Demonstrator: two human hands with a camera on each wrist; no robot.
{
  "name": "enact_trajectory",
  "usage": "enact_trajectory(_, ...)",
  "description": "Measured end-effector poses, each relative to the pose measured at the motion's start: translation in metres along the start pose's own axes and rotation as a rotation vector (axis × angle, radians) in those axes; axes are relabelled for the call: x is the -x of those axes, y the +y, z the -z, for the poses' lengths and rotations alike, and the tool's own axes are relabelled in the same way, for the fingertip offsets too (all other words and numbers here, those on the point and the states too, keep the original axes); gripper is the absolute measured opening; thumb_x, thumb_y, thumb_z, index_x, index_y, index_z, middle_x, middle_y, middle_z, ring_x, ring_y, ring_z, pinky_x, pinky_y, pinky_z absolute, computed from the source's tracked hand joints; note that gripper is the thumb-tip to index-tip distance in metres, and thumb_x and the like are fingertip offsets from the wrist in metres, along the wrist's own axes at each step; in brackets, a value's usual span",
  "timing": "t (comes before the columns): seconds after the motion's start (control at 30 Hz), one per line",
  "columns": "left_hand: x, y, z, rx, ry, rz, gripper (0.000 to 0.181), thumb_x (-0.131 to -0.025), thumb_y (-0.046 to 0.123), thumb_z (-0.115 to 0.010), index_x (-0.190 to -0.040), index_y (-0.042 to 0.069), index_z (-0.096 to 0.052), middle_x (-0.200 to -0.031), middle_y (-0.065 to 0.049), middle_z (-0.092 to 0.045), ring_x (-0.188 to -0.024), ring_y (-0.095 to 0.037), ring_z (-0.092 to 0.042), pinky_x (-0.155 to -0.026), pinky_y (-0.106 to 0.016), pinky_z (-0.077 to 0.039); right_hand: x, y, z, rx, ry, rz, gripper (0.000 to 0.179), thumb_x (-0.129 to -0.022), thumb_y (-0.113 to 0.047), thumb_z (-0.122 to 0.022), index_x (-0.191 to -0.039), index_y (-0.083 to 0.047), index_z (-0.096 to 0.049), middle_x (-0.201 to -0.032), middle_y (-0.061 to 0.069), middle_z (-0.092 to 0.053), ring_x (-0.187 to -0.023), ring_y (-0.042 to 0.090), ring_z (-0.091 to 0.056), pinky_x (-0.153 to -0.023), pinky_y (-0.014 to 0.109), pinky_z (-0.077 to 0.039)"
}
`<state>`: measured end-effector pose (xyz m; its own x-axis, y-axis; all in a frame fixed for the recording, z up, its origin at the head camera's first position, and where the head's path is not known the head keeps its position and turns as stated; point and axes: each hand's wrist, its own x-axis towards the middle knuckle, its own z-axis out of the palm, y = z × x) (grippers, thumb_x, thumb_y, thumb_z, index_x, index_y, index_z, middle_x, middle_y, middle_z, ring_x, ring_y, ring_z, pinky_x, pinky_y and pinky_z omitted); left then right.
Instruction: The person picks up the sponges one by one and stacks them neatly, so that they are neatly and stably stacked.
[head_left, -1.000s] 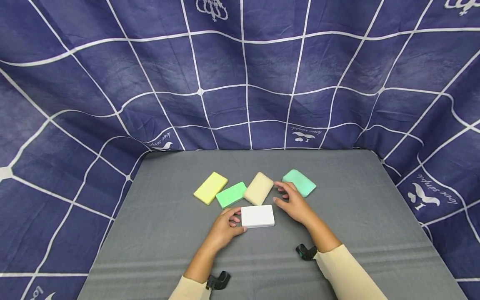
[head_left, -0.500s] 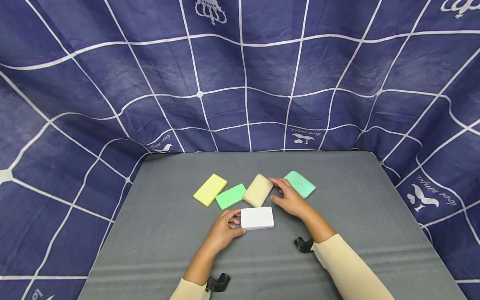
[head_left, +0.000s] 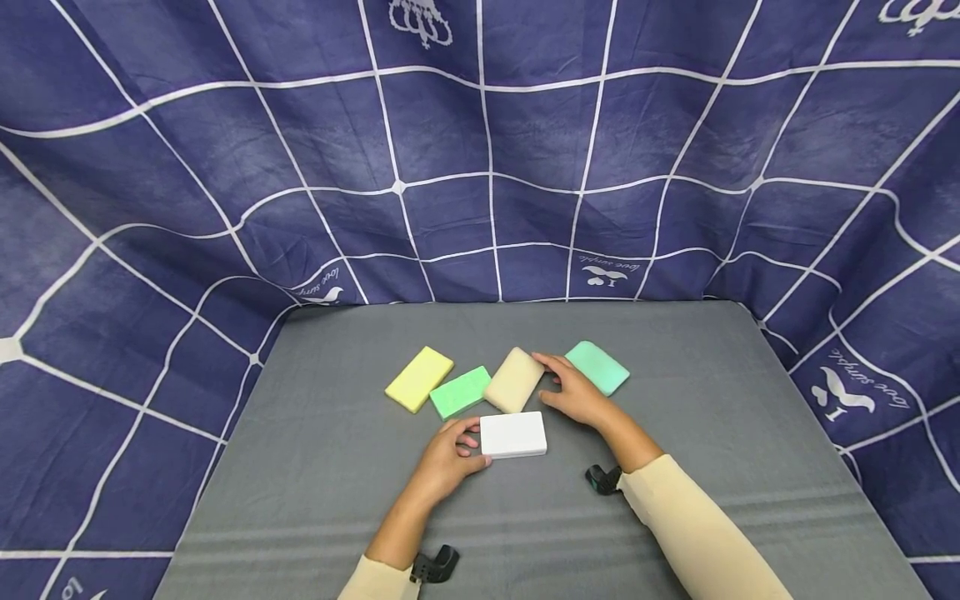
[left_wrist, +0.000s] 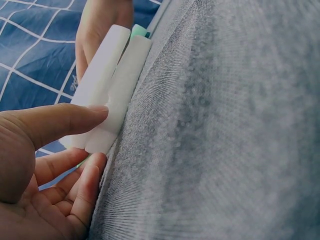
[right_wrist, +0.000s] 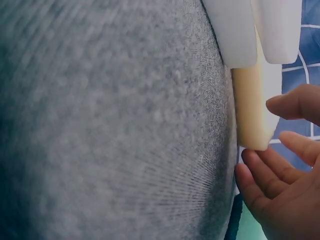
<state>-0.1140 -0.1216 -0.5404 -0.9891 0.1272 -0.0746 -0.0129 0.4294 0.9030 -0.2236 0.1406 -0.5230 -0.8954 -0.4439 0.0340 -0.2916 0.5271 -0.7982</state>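
Two white sponges (head_left: 513, 434) lie stacked in the middle of the table; the left wrist view shows the gap between the upper and lower sponge (left_wrist: 125, 75). My left hand (head_left: 444, 465) pinches their left end, thumb (left_wrist: 75, 120) on the near side and fingers at the far side. Just behind lies a beige sponge (head_left: 514, 381). My right hand (head_left: 577, 397) is at its right edge, thumb apart from the fingers, fingertips right at the end of the beige sponge (right_wrist: 250, 107) in the right wrist view.
A light green sponge (head_left: 461, 392) lies beside the beige one, with a yellow sponge (head_left: 420, 379) further left. A mint green sponge (head_left: 600, 367) sits behind the right hand. Blue checked curtain (head_left: 525, 208) borders the grey table (head_left: 337, 467) at the back and sides.
My right hand has moved slightly left, up to the beige sponge's right edge. The left hand and the white sponges have stayed in place.
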Motion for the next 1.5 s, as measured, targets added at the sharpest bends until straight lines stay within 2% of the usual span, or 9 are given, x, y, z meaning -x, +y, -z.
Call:
enact_trajectory(0.2,0.001,0.000,0.000,0.001,-0.003,0.002,0.062,-0.076,0.007,-0.085,-0.133,0.001,-0.061,-0.121,-0.012,-0.063,-0.098,-0.019,-0.061,-0.080,-0.023,-0.052,-0.001,0.002,0.000,-0.012,0.007,-0.011,0.069,-0.089,-0.002,-0.069,-0.153,-0.004,-0.042,-0.142,0.021,-0.051,-0.127,0.034,-0.053,-0.105,0.050,-0.047)
enact_trajectory(0.43,0.001,0.000,-0.001,-0.020,-0.001,-0.003,0.062,-0.075,0.005,-0.085,-0.132,0.001,-0.062,-0.121,-0.012,-0.063,-0.097,-0.019,-0.061,-0.079,-0.024,-0.052,-0.001,0.005,0.001,0.028,0.014,-0.025,0.072,-0.088,-0.004,-0.073,-0.152,-0.007,-0.043,-0.132,0.019,-0.053,-0.117,0.029,-0.055,-0.100,0.045,-0.048)
enact_trajectory(0.6,0.001,0.000,0.000,-0.031,-0.008,0.005,0.065,-0.076,0.006,-0.085,-0.136,0.004,-0.060,-0.123,-0.010,-0.062,-0.099,-0.017,-0.060,-0.080,-0.024,-0.052,-0.003,0.006,0.002,0.109,-0.016,-0.019,0.076,-0.087,-0.002,-0.073,-0.155,-0.011,-0.040,-0.140,0.021,-0.049,-0.121,0.032,-0.055,-0.100,0.046,-0.049)
enact_trajectory(0.7,0.001,0.001,0.000,-0.028,-0.022,0.005,0.069,-0.077,0.005,-0.084,-0.141,0.008,-0.057,-0.124,-0.010,-0.061,-0.099,-0.017,-0.059,-0.081,-0.024,-0.052,-0.005,0.005,0.003,0.170,-0.047,0.005,0.080,-0.086,0.000,-0.070,-0.157,-0.014,-0.037,-0.149,0.022,-0.045,-0.131,0.035,-0.052,-0.106,0.050,-0.047)
enact_trajectory(0.83,0.000,0.002,0.001,-0.021,-0.031,-0.007,0.071,-0.077,0.005,-0.084,-0.142,0.011,-0.057,-0.125,-0.009,-0.060,-0.099,-0.016,-0.058,-0.081,-0.023,-0.052,-0.009,0.002,0.004,0.191,-0.089,0.034,0.084,-0.085,0.005,-0.067,-0.159,-0.018,-0.034,-0.154,0.021,-0.040,-0.143,0.039,-0.042,-0.114,0.054,-0.040)
enact_trajectory(0.9,0.001,0.002,0.001,-0.020,-0.032,-0.014,0.070,-0.077,0.006,-0.084,-0.141,0.011,-0.058,-0.124,-0.009,-0.061,-0.099,-0.017,-0.059,-0.081,-0.023,-0.052,-0.011,0.000,0.004,0.189,-0.104,0.036,0.085,-0.084,0.008,-0.064,-0.159,-0.018,-0.034,-0.154,0.022,-0.040,-0.143,0.039,-0.042,-0.113,0.054,-0.041)
enact_trajectory(1.2,0.002,0.002,0.001,-0.018,-0.024,-0.016,0.066,-0.077,0.006,-0.084,-0.138,0.009,-0.060,-0.123,-0.009,-0.061,-0.098,-0.016,-0.060,-0.082,-0.023,-0.052,-0.015,0.000,0.002,0.232,-0.114,0.035,0.086,-0.083,0.011,-0.063,-0.158,-0.020,-0.036,-0.136,0.024,-0.051,-0.114,0.032,-0.057,-0.090,0.040,-0.049)
enact_trajectory(1.37,0.001,0.000,0.000,-0.012,-0.017,-0.013,0.064,-0.076,0.004,-0.085,-0.136,0.008,-0.062,-0.122,-0.010,-0.061,-0.098,-0.017,-0.060,-0.081,-0.023,-0.052,-0.016,0.000,0.004,0.275,-0.110,0.028,0.083,-0.079,0.010,-0.068,-0.154,-0.018,-0.043,-0.123,0.020,-0.054,-0.092,0.023,-0.056,-0.078,0.032,-0.048)
enact_trajectory(1.5,0.001,0.000,0.001,-0.015,-0.020,-0.017,0.064,-0.075,0.004,-0.085,-0.135,0.007,-0.062,-0.122,-0.011,-0.061,-0.097,-0.018,-0.060,-0.081,-0.024,-0.052,-0.015,-0.001,0.006,0.297,-0.132,0.031,0.085,-0.079,0.009,-0.069,-0.155,-0.017,-0.042,-0.119,0.019,-0.052,-0.087,0.020,-0.054,-0.075,0.030,-0.048)
